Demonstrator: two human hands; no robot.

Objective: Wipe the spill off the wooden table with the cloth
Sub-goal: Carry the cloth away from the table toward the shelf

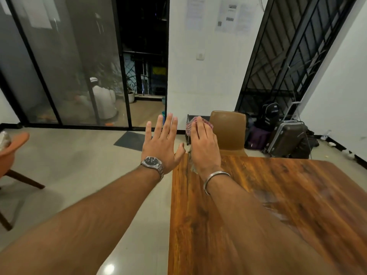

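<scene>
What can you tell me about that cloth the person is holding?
The cloth is a soft, crumpled fabric with a red and white checked pattern. Most of it is hidden under the right hand, whose fingers lie over it; only bunched folds show past the fingertips and to their left. It sits at the far left corner of the wooden table, seemingly pressed at the edge, though the contact is hidden. The left hand, open with fingers spread, does not touch it.

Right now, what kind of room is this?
Probably a shared lodging or office common room: wooden table with a brown chair, printed notices taped to the wall, luggage stacked in the corner. Sliding glass doors open onto a patio.
</scene>
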